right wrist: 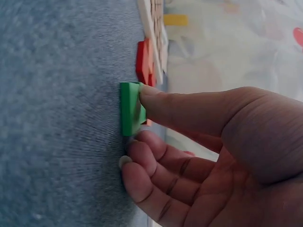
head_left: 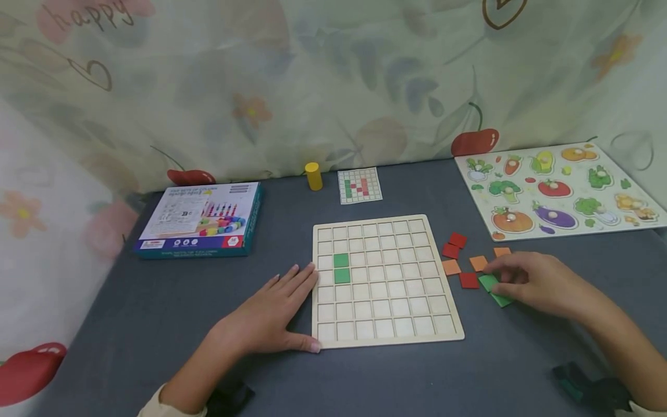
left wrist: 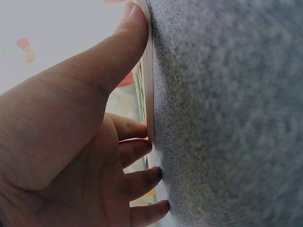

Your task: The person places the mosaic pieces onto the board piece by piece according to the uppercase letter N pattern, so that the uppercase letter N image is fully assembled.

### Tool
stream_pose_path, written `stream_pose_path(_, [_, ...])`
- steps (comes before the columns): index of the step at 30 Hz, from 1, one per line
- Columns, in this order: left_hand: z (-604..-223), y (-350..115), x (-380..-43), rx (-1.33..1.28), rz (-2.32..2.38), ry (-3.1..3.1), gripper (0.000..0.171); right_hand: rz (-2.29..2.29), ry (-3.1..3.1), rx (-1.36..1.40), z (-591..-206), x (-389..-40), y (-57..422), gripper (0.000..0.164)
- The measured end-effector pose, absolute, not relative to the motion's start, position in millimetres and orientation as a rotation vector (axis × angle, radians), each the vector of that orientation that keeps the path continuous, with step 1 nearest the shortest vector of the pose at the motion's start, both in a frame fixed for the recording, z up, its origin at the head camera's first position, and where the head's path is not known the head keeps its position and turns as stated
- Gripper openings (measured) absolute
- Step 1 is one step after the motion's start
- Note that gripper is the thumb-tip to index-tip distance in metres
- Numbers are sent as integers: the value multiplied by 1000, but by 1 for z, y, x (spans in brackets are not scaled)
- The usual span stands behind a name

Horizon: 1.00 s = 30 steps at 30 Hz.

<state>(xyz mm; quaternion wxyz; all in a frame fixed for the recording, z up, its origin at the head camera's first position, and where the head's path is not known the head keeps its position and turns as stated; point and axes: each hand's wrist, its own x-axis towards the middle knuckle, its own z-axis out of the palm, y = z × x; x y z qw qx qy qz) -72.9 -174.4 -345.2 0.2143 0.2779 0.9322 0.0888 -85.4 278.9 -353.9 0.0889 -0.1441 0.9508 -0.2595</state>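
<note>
A wooden grid board [head_left: 385, 337] lies on the dark table, with two green square tiles [head_left: 341, 267] in its third column. My left hand [head_left: 268, 315] rests along the board's left edge; its thumb and fingertips touch the rim in the left wrist view. To the right of the board, my right hand [head_left: 537, 284] is over two loose green tiles [head_left: 502, 300]. In the right wrist view its thumb touches the upper corner of a green tile [right wrist: 126, 109], while the other fingers bend loosely beside it. The index fingertip is hidden there behind the thumb.
Red tiles [head_left: 469, 280] and orange tiles [head_left: 451, 267] lie between board and right hand. Behind the board are a small pattern card [head_left: 359, 197] and a yellow cylinder [head_left: 314, 176]. A boxed set [head_left: 200, 220] lies left, a vegetable puzzle board [head_left: 526, 230] right; a curtain hangs behind.
</note>
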Motion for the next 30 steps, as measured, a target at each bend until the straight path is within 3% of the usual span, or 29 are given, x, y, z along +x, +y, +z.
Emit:
stream_pose_path(21, [-345,-173,-73,766,217,2596,118,-831,2873,-427,-357,-90,282,25])
stream_pose_path(30, [-346,-173,-72,760,211,2603,119,-837,2865,-355,-355,-91,283,13])
